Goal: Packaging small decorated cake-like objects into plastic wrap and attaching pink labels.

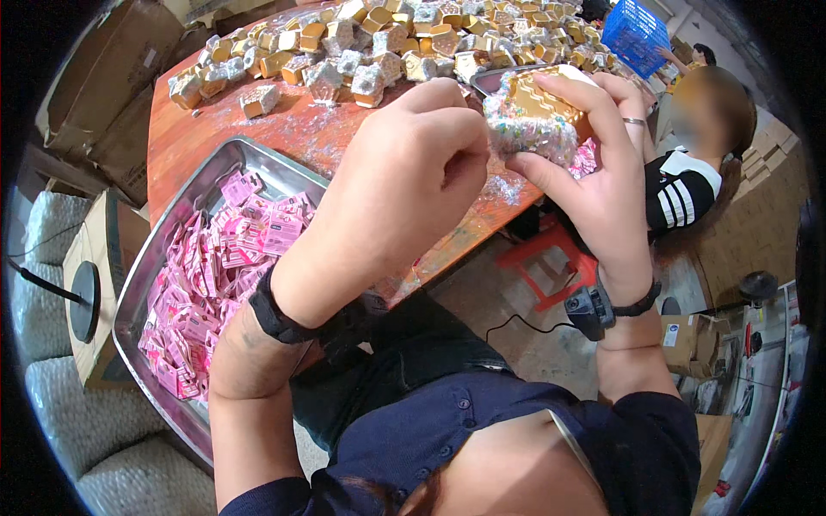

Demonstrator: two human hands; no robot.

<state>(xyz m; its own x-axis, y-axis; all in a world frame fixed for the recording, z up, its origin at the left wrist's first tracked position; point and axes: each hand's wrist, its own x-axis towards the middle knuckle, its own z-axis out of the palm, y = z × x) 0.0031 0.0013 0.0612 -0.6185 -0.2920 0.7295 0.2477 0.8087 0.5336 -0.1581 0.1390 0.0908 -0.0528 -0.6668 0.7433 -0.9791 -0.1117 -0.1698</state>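
My right hand (607,159) holds a small gold box (538,96), fingers over its top and thumb below. Sparkly, multicoloured shredded filler (538,136) shows along the box's near side. Close to the box's left side, my left hand (422,163) is closed with its fingers curled. What it pinches, if anything, is hidden behind the hand. A metal tray (129,292) on the left holds a heap of small pink printed packets (232,249). More pink packets show partly behind my right hand.
Many gold boxes with pale filler (370,43) cover the far part of the red table (249,129). A blue crate (637,39) stands at the back right. Another person (688,185) sits on the right, near a red stool (546,262). Cardboard boxes (103,112) and bubble wrap (95,408) line the left.
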